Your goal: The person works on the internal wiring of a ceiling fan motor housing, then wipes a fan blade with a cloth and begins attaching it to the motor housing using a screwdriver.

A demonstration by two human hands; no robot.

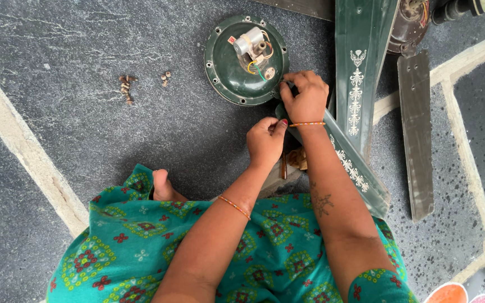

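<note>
dark grey stone floor (57, 50) with pale joint lines, seen from above. landmark: round green fan motor cover (237, 70), lying open side up, with a white capacitor (249, 41) and coloured wires (258, 66) inside. well left of the cover, a small heap of rusty screws (126, 87) and a couple of loose nuts (165, 78) on the floor, apart from both hands. below the cover, a bare foot (163, 186) sticks out from green patterned cloth (141, 252). left hand (265, 140) sits just below and right of the cover, curled into a tight fist, thumb and fingertips pinched together; whatever it pinches is too small or hidden, cannot tell. orange bangle on that forearm. right hand (305, 96) is at the cover's lower right edge, fingers bent down narrow, gripping the root end of a green fan blade (355, 168) where it meets the cover rim; thin bangle at the wrist. that blade runs down and right from the cover, white floral print on it. right of the cover, a second green fan blade (360, 62) with the same print stands upward, and further right a plain grey blade (416, 134) lies flat. brown motor part (408, 22) at the top, right of the cover.
</note>
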